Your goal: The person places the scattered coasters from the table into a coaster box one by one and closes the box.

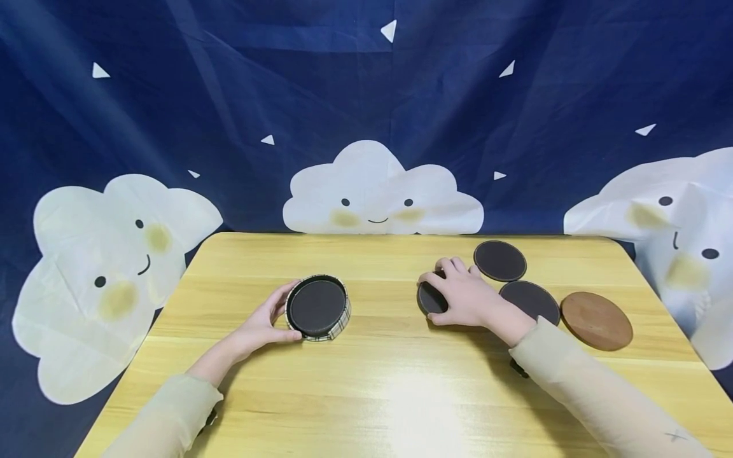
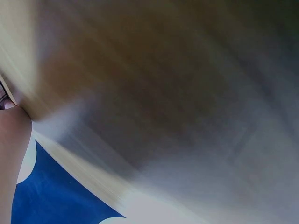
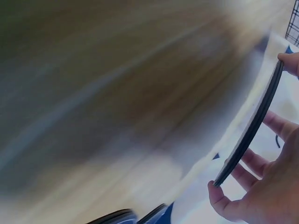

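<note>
On the left half of the table, my left hand (image 1: 259, 329) grips a round coaster holder (image 1: 342, 323) with plaid sides, thumb near its front and fingers round its far left side. Inside the holder lies a dark round coaster (image 1: 317, 308). In the left wrist view only part of the left hand (image 2: 14, 149) shows at the edge. My right hand (image 1: 465, 296) holds another dark round coaster (image 1: 428, 300) by its rim. Seen edge-on in the right wrist view, this coaster (image 3: 252, 126) is pinched between thumb and fingertips, raised from the tabletop.
Right of my right hand, two dark coasters (image 1: 500, 261) lie flat, the nearer one partly behind the wrist. Beside them is a brown round coaster (image 1: 597, 321). The wooden table (image 1: 275, 394) ends at a dark blue cloth (image 1: 343, 76) with printed clouds.
</note>
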`<action>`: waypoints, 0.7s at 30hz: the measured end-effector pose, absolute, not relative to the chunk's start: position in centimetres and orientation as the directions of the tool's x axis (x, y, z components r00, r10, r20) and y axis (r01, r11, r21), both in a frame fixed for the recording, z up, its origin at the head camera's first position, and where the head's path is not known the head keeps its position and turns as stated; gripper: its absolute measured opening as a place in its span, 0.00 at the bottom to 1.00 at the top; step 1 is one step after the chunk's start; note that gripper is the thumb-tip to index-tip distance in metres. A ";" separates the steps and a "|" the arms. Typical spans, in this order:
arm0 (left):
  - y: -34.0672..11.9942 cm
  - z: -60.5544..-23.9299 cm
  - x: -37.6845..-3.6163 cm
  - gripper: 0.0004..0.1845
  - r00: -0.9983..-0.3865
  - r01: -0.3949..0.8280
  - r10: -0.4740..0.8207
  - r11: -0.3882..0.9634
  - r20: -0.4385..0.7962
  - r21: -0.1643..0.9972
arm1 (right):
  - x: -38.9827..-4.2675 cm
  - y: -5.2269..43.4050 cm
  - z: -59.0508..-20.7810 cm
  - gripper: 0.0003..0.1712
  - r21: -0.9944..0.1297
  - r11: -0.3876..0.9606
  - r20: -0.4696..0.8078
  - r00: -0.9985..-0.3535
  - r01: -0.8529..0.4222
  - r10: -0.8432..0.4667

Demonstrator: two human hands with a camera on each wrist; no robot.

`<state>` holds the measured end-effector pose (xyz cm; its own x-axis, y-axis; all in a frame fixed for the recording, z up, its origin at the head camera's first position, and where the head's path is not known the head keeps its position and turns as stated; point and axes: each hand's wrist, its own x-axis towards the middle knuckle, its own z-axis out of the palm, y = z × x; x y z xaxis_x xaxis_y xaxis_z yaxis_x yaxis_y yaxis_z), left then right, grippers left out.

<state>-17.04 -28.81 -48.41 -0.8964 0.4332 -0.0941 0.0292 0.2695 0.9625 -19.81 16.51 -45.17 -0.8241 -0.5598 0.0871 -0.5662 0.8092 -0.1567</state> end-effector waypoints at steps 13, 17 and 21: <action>-28.6 -48.4 -17.0 0.59 -0.894 0.046 0.443 0.234 -0.064 0.971 | -20.3 13.5 -43.8 0.41 -0.138 0.776 0.119 -0.789 -0.615 -0.603; -28.5 -48.3 -16.9 0.59 -0.894 0.048 0.443 0.239 -0.065 0.970 | -20.5 12.5 -43.5 0.41 -0.138 0.768 0.119 -0.780 -0.626 -0.614; -28.5 -48.2 -16.9 0.59 -0.895 0.045 0.441 0.248 -0.071 0.968 | -20.6 11.5 -43.0 0.41 -0.139 0.751 0.139 -0.764 -0.645 -0.630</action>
